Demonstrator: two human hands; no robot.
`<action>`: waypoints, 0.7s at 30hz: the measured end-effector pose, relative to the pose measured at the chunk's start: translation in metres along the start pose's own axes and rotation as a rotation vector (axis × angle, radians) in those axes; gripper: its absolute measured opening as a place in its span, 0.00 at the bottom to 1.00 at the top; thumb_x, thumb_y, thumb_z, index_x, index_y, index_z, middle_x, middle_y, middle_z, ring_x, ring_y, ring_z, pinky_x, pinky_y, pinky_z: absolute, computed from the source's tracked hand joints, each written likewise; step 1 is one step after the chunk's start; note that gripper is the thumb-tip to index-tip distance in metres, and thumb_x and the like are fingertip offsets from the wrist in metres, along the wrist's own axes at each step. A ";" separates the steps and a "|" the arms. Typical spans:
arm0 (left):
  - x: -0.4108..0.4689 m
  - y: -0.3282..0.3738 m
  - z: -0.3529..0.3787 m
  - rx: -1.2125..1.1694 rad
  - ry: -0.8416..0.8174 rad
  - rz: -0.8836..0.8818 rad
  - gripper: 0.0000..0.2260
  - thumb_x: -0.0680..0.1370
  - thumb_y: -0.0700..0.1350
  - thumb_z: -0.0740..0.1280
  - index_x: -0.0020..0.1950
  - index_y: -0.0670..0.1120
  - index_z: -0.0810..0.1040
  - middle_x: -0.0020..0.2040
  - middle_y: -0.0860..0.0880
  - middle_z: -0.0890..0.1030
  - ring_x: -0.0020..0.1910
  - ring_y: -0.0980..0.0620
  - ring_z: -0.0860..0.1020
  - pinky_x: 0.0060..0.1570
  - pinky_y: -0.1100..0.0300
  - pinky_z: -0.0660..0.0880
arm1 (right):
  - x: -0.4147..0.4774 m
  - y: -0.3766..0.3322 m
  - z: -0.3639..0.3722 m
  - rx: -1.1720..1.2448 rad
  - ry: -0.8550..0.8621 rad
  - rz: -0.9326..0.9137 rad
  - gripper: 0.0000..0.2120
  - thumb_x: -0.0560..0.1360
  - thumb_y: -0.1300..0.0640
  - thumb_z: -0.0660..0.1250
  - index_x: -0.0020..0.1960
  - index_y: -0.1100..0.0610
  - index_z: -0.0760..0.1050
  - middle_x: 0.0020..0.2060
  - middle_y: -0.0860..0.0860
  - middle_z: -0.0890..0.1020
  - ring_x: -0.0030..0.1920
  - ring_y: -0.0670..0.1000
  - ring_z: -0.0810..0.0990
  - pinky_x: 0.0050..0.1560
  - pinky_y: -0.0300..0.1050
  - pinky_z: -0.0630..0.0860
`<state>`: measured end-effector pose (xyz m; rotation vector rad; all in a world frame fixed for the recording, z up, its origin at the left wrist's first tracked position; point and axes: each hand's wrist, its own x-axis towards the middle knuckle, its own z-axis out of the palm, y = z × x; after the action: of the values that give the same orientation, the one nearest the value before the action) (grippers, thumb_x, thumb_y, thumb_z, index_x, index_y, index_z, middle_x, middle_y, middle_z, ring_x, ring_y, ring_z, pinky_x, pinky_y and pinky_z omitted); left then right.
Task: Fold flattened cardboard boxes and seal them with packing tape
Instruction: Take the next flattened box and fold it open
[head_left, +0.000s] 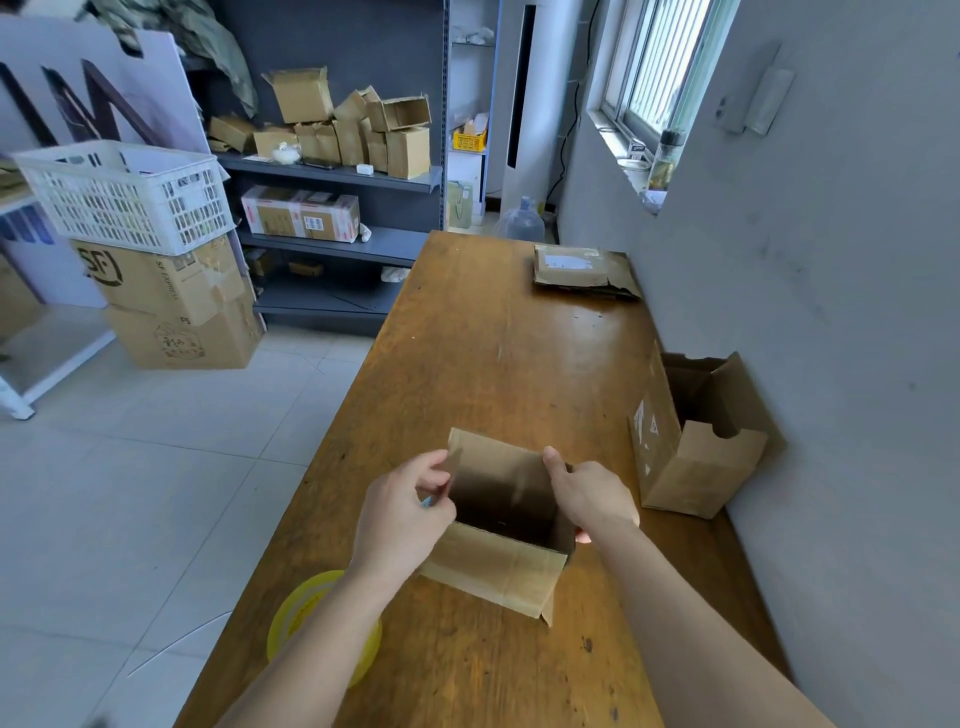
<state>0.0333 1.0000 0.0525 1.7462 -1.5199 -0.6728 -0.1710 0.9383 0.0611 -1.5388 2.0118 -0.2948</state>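
— Where is the box?
— The open cardboard box (498, 564) stands on the wooden table (493, 338).
— The hands?
— The left hand (402, 514) pinches its left wall and the right hand (592, 493) grips its right wall. A tape roll (296, 613) lies under the left forearm.

The cardboard box (498, 566) in front of you is plain kraft brown. Your table (493, 338) is glossy orange-brown wood with dark specks. The tape roll (296, 613) is translucent yellow. The open box (696, 467) by the pale grey wall (831, 312) is brown with white marks on one side. The flattened boxes (576, 273) at the far end are brown, the top one with a white label. The lattice basket (119, 197) is white, the carton (156, 280) under it brown with a black SF logo. The floor tiles (130, 493) are pale grey.
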 end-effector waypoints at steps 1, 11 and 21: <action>0.000 0.001 0.002 -0.014 -0.052 -0.017 0.22 0.75 0.41 0.71 0.68 0.53 0.74 0.56 0.59 0.80 0.53 0.63 0.76 0.51 0.77 0.66 | 0.002 0.002 0.001 0.001 0.005 0.001 0.28 0.80 0.35 0.50 0.50 0.57 0.76 0.38 0.51 0.80 0.36 0.50 0.81 0.45 0.47 0.83; -0.003 -0.011 0.014 0.104 -0.337 0.015 0.10 0.76 0.54 0.68 0.55 0.53 0.79 0.56 0.63 0.76 0.56 0.63 0.73 0.42 0.74 0.65 | 0.008 0.019 0.018 0.088 -0.036 0.015 0.27 0.78 0.33 0.53 0.55 0.55 0.75 0.41 0.50 0.80 0.40 0.49 0.81 0.46 0.48 0.83; -0.012 -0.019 0.020 0.441 -0.319 0.186 0.09 0.77 0.53 0.69 0.55 0.53 0.76 0.59 0.58 0.77 0.56 0.58 0.76 0.47 0.70 0.67 | -0.001 0.040 0.030 0.334 0.084 -0.115 0.18 0.75 0.38 0.66 0.41 0.54 0.74 0.37 0.50 0.81 0.39 0.50 0.81 0.43 0.46 0.81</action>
<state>0.0275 1.0089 0.0243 1.8377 -2.1528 -0.5694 -0.1860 0.9565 0.0176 -1.4484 1.8254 -0.7137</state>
